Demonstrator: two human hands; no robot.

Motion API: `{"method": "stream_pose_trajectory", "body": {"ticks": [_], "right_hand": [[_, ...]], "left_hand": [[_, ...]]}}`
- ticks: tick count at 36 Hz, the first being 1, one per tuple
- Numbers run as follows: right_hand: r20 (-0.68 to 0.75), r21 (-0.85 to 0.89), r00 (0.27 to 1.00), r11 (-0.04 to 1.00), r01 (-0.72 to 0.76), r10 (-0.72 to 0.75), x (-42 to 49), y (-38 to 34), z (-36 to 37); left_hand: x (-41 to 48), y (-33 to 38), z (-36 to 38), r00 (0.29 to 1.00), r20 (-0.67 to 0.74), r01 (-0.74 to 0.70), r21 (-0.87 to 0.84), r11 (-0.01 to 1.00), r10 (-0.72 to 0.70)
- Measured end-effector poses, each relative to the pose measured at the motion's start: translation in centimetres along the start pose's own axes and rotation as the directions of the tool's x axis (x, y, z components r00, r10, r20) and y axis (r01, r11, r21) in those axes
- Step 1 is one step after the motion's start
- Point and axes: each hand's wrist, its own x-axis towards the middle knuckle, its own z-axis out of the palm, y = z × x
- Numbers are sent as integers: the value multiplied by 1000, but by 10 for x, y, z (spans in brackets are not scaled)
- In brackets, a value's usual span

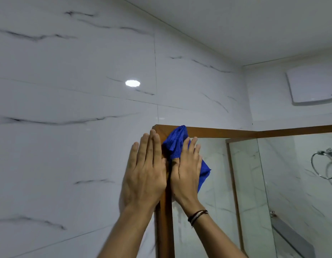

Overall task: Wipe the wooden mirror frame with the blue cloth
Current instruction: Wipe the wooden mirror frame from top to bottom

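The wooden mirror frame (226, 132) hangs on a white marble-look wall; I see its top rail and left upright meeting at the upper left corner. A blue cloth (177, 141) lies bunched over that corner and the glass just below it. My right hand (186, 171) lies flat on the cloth, pressing it against the mirror beside the left upright, fingers pointing up. My left hand (145, 171) rests flat with fingers together on the wall and the outer edge of the left upright, touching no cloth. Both palms are hidden.
The mirror glass (215, 183) reflects a tiled wall and a second frame edge. A chrome towel ring (324, 163) shows at the right. A white vent cover (313, 85) sits high on the right wall. The ceiling runs close above.
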Motion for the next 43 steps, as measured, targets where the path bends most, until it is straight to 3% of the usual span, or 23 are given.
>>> {"method": "stream_pose_trajectory", "body": {"ticks": [7, 11, 13, 17, 19, 23, 26, 32, 39, 43], "right_hand": [[15, 115, 999, 993, 32, -34, -91, 34, 11], [118, -116, 989, 988, 99, -85, -112, 57, -2], [99, -264, 977, 941, 211, -191, -102, 64, -13], [82, -357, 920, 851, 385, -382, -80, 73, -19], [91, -307, 902, 850, 428, -422, -75, 78, -14], [18, 4, 899, 899, 437, -437, -76, 82, 4], [-44, 25, 874, 874, 486, -485, -78, 85, 12], [18, 24, 914, 914, 405, -406, -74, 71, 13], [-77, 128, 978, 970, 204, -196, 4, 10, 8], [-59, 124, 975, 968, 218, -212, -39, 28, 15]], "left_hand": [[-1, 0, -4, 1000, 15, 4, 27, 1000, -5], [-1, 2, -6, 1000, 8, 16, 45, 999, -16], [0, 1, -5, 1000, 21, 14, 43, 999, -14], [-2, 0, -7, 999, 48, 14, 18, 1000, -15], [-2, 0, -8, 998, 56, 7, 25, 1000, -8], [-1, 0, -8, 999, 54, 3, 32, 999, -5], [-1, 0, -6, 999, 38, 2, 33, 999, -3], [-2, 1, -3, 999, 38, 4, 28, 1000, -5], [-4, 1, -3, 999, 33, -4, 20, 1000, 3], [-4, 2, -2, 1000, 11, 10, 0, 1000, -10]]}}
